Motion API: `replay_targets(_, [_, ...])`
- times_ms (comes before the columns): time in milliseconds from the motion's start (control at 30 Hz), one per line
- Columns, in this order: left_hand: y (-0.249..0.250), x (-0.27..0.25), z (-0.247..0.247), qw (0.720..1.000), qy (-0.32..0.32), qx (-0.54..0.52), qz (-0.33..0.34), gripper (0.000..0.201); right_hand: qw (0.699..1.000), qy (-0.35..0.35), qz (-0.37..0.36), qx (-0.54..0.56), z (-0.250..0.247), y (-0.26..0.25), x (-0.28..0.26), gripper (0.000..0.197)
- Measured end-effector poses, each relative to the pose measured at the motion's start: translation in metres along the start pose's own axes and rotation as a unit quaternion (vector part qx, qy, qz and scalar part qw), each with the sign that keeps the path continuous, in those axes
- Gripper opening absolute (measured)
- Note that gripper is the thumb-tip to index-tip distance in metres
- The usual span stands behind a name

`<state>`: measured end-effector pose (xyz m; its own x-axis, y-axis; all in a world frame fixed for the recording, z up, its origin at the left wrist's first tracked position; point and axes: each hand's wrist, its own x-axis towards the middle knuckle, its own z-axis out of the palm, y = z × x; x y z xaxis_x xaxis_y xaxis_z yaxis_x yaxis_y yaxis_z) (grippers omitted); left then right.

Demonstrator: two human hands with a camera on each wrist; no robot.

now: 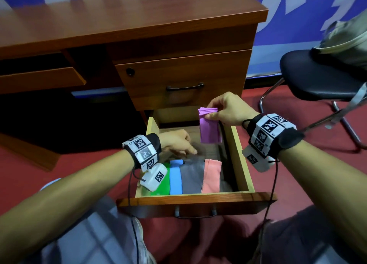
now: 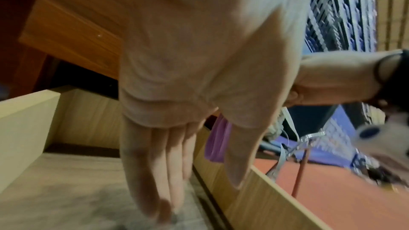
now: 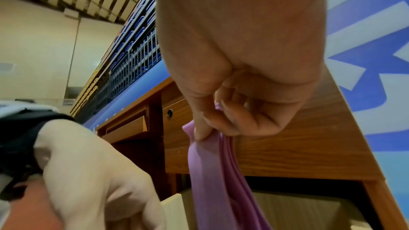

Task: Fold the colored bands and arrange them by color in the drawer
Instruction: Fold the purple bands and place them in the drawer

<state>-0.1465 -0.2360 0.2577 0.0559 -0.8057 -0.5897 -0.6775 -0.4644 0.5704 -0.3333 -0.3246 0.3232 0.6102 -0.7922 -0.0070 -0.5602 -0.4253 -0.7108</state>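
Observation:
My right hand (image 1: pixel 213 114) pinches the top of a folded purple band (image 1: pixel 210 129) that hangs above the back right of the open drawer (image 1: pixel 241 164); the pinch on the purple band (image 3: pixel 212 172) shows in the right wrist view too. My left hand (image 1: pixel 183 144) reaches into the drawer with straight fingers (image 2: pixel 155 172) held together just above the grey band (image 1: pixel 192 176) and the floor of the drawer. Folded green (image 1: pixel 163 186), blue (image 1: pixel 175 177), grey and pink (image 1: pixel 212 176) bands lie side by side at the front of the drawer.
The wooden desk (image 1: pixel 119 21) has a closed drawer with a black handle (image 1: pixel 184 87) above the open one. A black chair (image 1: pixel 321 79) with a bag on it stands at the right. Red floor lies around. My knees are below the drawer front (image 1: pixel 194 202).

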Motion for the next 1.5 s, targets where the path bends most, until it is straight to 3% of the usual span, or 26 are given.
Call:
replay_targets(100, [0.009,0.005,0.01,0.984,-0.04,0.164,0.054,0.017,0.996,0.03,-0.004,-0.079,-0.003,0.01,0.002,0.007])
replay_targets(167, [0.023,0.008,0.02,0.952,-0.037,0.281,0.119,0.02,0.994,0.039,0.002,-0.102,-0.008,0.015,0.003,0.008])
replay_targets(300, [0.041,0.02,0.051,0.851,-0.071,0.453,0.258,0.05,0.993,0.038,0.017,-0.11,-0.014,0.022,0.003,0.011])
replay_targets(367, [0.046,0.029,0.069,0.783,-0.107,0.525,0.317,0.063,0.994,0.035,0.014,-0.107,-0.015,0.022,0.003,0.011])
replay_targets(433, [0.049,0.044,0.086,0.708,-0.141,0.611,0.323,0.073,0.993,0.032,0.006,-0.109,-0.016,0.023,0.004,0.012])
replay_targets(467, [0.05,0.049,0.092,0.684,-0.151,0.637,0.321,0.075,0.993,0.028,0.003,-0.112,-0.016,0.023,0.004,0.011])
replay_targets(533, [0.05,0.056,0.103,0.66,-0.165,0.659,0.319,0.073,0.993,0.021,0.008,-0.115,-0.016,0.024,0.005,0.009])
replay_targets(667, [0.044,0.058,0.106,0.645,-0.15,0.683,0.307,0.064,0.993,0.008,0.015,-0.117,-0.015,0.025,0.006,0.008])
replay_targets(767, [0.038,0.059,0.103,0.651,-0.147,0.688,0.287,0.067,0.993,0.006,0.015,-0.12,-0.015,0.026,0.006,0.01])
replay_targets(833, [0.035,0.058,0.1,0.678,-0.139,0.664,0.282,0.065,0.993,0.005,0.017,-0.117,-0.014,0.026,0.006,0.012])
replay_targets(900, [0.034,0.056,0.097,0.734,-0.124,0.611,0.27,0.061,0.993,0.001,0.016,-0.12,-0.012,0.025,0.007,0.013])
replay_targets(1033, [0.034,0.053,0.087,0.903,-0.062,0.369,0.209,0.038,0.993,-0.002,0.017,-0.121,-0.013,0.026,0.007,0.011])
replay_targets(1100, [0.033,0.056,0.079,0.949,-0.027,0.28,0.14,0.031,0.993,0.001,0.018,-0.119,-0.016,0.027,0.008,0.011])
replay_targets(1167, [0.029,0.061,0.068,0.984,0.004,0.159,0.087,0.055,0.993,0.003,0.021,-0.114,-0.017,0.029,0.008,0.012])
replay_targets(1267, [0.028,0.059,0.049,0.994,0.047,0.007,0.1,0.098,0.995,-0.003,0.022,-0.102,-0.016,0.029,0.01,0.014])
replay_targets(1300, [0.028,0.055,0.045,0.991,0.034,-0.038,0.122,0.095,0.995,-0.009,0.024,-0.095,-0.016,0.028,0.01,0.013])
replay_targets(1400, [0.024,0.04,0.03,0.973,0.0,-0.168,0.157,0.057,0.997,-0.043,0.047,-0.043,-0.013,0.023,0.013,0.011])
replay_targets(1500, [0.008,0.029,0.016,0.968,-0.007,-0.206,0.146,0.039,0.995,-0.065,0.073,0.035,-0.008,0.018,0.019,0.012])
